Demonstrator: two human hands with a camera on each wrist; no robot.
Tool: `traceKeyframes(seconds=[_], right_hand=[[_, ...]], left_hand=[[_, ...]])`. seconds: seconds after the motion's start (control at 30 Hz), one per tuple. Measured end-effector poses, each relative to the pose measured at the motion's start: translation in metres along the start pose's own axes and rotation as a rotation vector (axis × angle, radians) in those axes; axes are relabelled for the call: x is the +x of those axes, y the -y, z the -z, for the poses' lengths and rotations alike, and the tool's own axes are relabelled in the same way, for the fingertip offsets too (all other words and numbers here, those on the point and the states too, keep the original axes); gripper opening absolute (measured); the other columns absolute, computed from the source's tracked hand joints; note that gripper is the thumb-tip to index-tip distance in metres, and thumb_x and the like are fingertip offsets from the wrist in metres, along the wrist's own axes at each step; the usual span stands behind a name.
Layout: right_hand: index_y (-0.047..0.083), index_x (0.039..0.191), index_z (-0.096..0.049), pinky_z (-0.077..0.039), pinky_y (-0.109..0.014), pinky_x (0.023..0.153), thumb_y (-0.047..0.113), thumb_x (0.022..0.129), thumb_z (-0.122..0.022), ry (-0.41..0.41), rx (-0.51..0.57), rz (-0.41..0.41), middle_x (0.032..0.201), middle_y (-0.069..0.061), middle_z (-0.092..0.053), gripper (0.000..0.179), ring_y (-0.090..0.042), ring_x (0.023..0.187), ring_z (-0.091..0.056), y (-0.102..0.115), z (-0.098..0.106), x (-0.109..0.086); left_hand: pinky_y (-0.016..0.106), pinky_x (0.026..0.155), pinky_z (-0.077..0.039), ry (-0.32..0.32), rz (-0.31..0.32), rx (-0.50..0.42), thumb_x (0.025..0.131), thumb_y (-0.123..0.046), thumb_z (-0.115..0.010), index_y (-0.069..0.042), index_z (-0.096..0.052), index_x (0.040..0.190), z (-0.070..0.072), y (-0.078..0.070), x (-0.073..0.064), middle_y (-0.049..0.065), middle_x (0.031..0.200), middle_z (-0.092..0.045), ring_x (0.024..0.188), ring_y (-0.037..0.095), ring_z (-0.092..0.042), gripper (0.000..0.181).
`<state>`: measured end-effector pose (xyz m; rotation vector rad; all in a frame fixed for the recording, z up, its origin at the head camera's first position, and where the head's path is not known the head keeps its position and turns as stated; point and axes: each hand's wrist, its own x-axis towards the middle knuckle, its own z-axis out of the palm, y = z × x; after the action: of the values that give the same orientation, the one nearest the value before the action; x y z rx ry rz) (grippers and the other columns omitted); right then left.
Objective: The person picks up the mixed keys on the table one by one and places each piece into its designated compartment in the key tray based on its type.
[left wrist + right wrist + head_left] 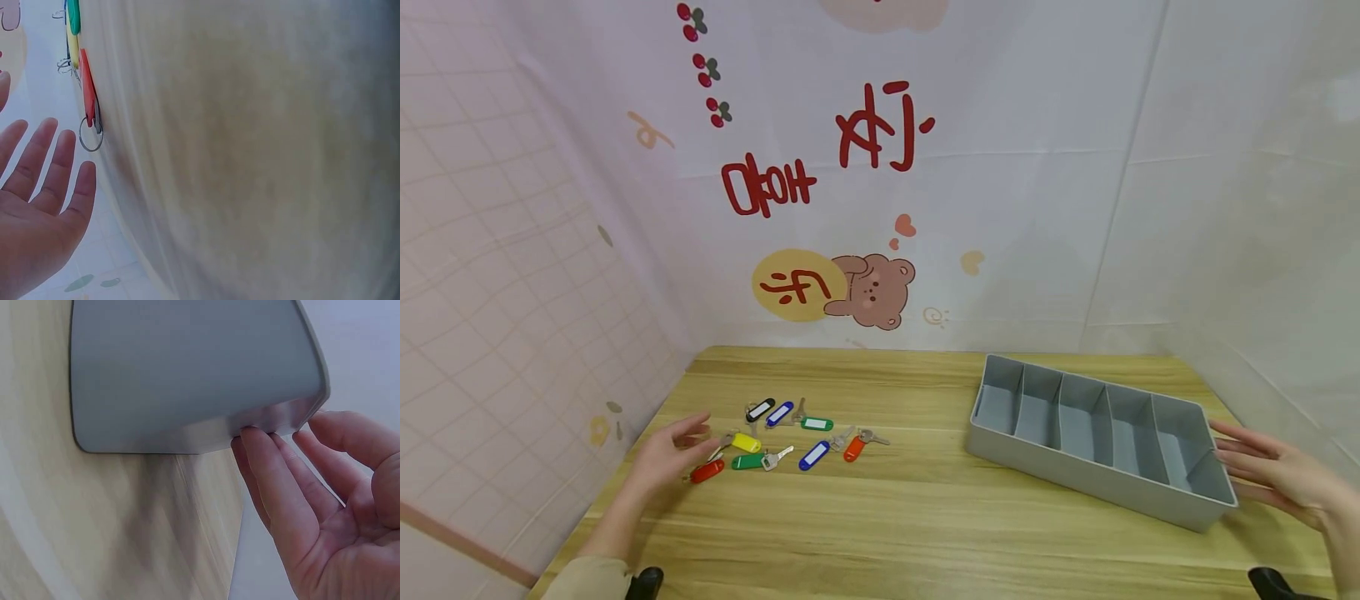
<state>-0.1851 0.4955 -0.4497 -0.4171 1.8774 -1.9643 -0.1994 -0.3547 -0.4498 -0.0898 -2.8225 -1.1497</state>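
Note:
At the table's left side, my left hand has its fingers spread and holds nothing. It is beside a red key tag with a metal ring, the nearest of several keys with coloured tags. Among them lie a yellow tag, a green tag, a blue tag and a black tag. To the right stands a long grey box with several compartments. My right hand is at its right end. In the right wrist view, extended fingertips touch the box's end wall.
The wooden table carries the keys and the box. A white printed cloth hangs behind it, and a grid-patterned cloth is at the left. The box sits at a slant close to the table's right edge.

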Motion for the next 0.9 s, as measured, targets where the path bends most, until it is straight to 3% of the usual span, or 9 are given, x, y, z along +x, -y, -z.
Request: traceKeyframes(seconds=[0.5, 0.9], right_hand=[[0.043, 0.130, -0.059, -0.054, -0.028, 0.085, -0.005, 0.104, -0.038, 0.009, -0.006, -0.022, 0.123, 0.019, -0.062, 0.058, 0.001, 0.108, -0.061, 0.007, -0.022, 0.028], [0.043, 0.131, -0.058, -0.055, -0.030, 0.083, -0.005, 0.104, -0.040, -0.002, -0.066, -0.021, 0.123, 0.019, -0.061, 0.059, -0.002, 0.108, -0.062, 0.010, -0.040, 0.049]], left_hand=[[0.029, 0.078, -0.052, 0.002, 0.004, 0.016, 0.092, -0.028, -0.073, 0.005, -0.052, 0.139, -0.002, 0.000, 0.005, 0.023, 0.122, -0.064, 0.108, 0.038, -0.062, 0.061], [0.036, 0.084, -0.051, 0.036, 0.053, 0.012, 0.090, -0.032, -0.074, 0.004, -0.056, 0.137, -0.006, -0.002, 0.016, 0.019, 0.120, -0.066, 0.108, 0.034, -0.062, 0.061]])
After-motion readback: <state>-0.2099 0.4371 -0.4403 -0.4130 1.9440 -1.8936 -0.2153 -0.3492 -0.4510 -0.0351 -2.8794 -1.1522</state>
